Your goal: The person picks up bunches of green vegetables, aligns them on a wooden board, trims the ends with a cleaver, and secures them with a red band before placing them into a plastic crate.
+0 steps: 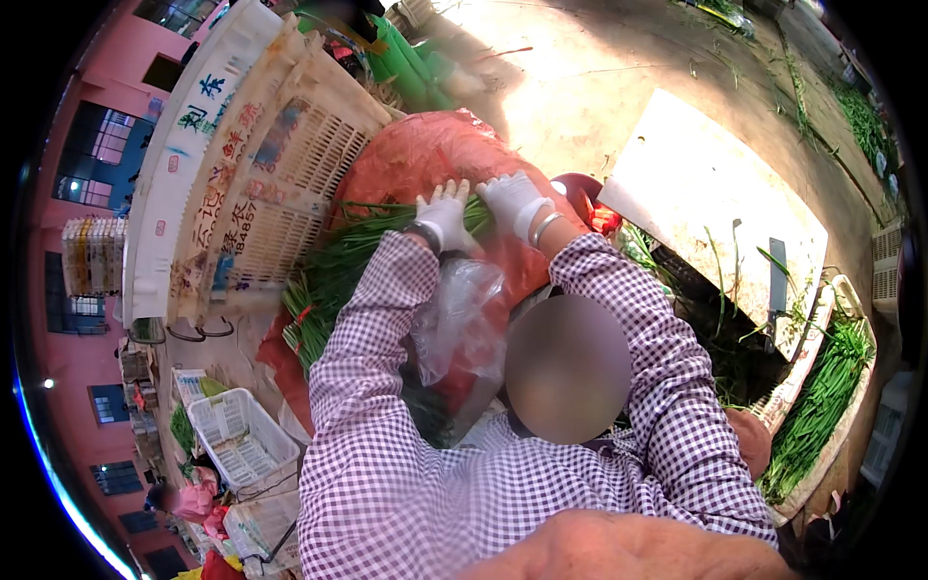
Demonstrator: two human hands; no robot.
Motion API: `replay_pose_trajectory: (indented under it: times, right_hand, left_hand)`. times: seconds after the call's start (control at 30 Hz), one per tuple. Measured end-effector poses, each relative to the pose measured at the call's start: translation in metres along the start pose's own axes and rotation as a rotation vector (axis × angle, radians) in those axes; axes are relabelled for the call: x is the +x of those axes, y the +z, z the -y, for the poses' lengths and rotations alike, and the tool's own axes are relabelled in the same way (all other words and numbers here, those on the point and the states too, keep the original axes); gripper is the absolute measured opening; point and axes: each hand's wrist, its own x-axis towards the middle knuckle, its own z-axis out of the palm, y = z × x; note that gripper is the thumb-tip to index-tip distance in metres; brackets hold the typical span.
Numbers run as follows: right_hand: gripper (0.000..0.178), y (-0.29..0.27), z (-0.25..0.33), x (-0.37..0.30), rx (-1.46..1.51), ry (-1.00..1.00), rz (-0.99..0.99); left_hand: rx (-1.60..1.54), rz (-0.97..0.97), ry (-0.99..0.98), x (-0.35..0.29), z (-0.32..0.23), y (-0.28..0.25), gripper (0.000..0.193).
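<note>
Long green leafy stalks, like garlic chives (pixel 360 237), lie on a red plastic sheet (pixel 416 145) in front of me. Both of my hands wear white gloves. Over the far end of the stalks lies my left hand (pixel 447 218), its fingers spread. Just beside it, my right hand (pixel 515 201) rests with outstretched fingers on the sheet by the stalk ends. What lies beneath the palms is hidden. A crumpled clear plastic bag (pixel 459 314) sits below the left hand, between my forearms. A red tie (pixel 304 315) shows on the stalks at the left.
Stacked white plastic crates (pixel 217 174) stand close on the left, with a white basket (pixel 242 440) behind. To the right, a knife (pixel 777 275) lies on a white board (pixel 710 203), beside a crate of green stalks (pixel 822 396). A person in pink (pixel 198 498) is at lower left.
</note>
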Motion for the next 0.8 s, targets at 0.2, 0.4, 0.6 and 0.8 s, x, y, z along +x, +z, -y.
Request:
replay_pose_trajectory:
  times: [0.2,0.4,0.6,0.8]
  right_hand:
    - [0.043,0.002,0.001,-0.004,-0.031,-0.013,-0.087]
    - [0.037,-0.009,0.018,-0.058,0.159,-0.107,-0.607]
    - [0.022,-0.028,0.003,-0.160,0.355,-0.028,-0.590]
    - [0.023,-0.015,-0.035,-0.308,0.300,0.301,-0.546]
  left_hand:
    - [-0.136,0.016,0.025,0.009,0.006,0.008,0.103]
    - [-0.175,-0.148,0.023,0.013,0.010,0.031,0.085]
    - [-0.126,-0.170,0.001,0.018,0.004,0.036,0.087]
    - [-0.293,-0.191,0.140,0.002,0.017,0.032,0.083]
